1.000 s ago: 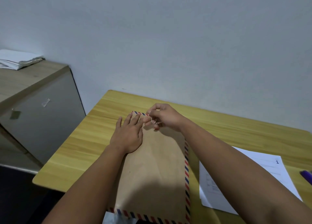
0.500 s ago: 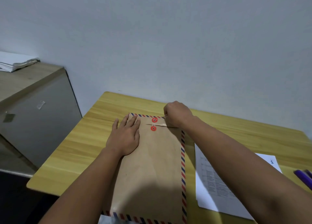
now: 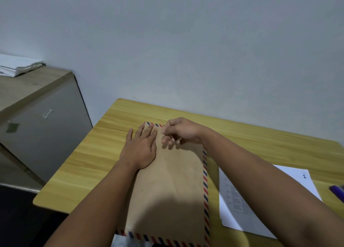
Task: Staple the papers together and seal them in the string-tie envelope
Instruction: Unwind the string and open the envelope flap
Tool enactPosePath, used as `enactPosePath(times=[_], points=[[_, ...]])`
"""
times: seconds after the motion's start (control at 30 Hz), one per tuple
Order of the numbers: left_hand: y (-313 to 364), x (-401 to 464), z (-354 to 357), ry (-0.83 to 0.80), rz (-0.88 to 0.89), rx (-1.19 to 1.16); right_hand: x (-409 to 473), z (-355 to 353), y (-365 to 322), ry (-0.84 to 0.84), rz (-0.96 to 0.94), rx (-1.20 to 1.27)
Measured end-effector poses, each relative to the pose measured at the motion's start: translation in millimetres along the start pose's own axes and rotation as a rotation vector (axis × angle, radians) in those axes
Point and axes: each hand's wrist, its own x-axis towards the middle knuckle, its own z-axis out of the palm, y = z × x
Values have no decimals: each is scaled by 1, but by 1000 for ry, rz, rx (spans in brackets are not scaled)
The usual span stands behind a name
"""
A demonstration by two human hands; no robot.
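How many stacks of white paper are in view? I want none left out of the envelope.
2. One stack of white paper lies on the table, right of the envelope, partly under the right forearm. Another sits on the cabinet at far left.

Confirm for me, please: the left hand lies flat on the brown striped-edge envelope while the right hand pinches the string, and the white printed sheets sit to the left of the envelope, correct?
Not quite. In the head view the white printed sheets lie to the right of the brown striped-edge envelope, not the left. The left hand does lie flat on it, and the right hand pinches the string.
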Motion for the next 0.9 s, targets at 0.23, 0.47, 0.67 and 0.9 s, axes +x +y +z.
enactPosePath(times=[0.23,0.47,0.67,0.9], points=[[0,1,1,12,-8,-12,-20,-34,9,214,55,-460],[1,-1,-1,9,-11,-6,6,-45,7,588,-65,-1161],[1,0,-1,2,-8,-4,32,-21,-7,589,-215,-584],[1,0,0,17,-1,-12,9,4,-9,102,-65,97]])
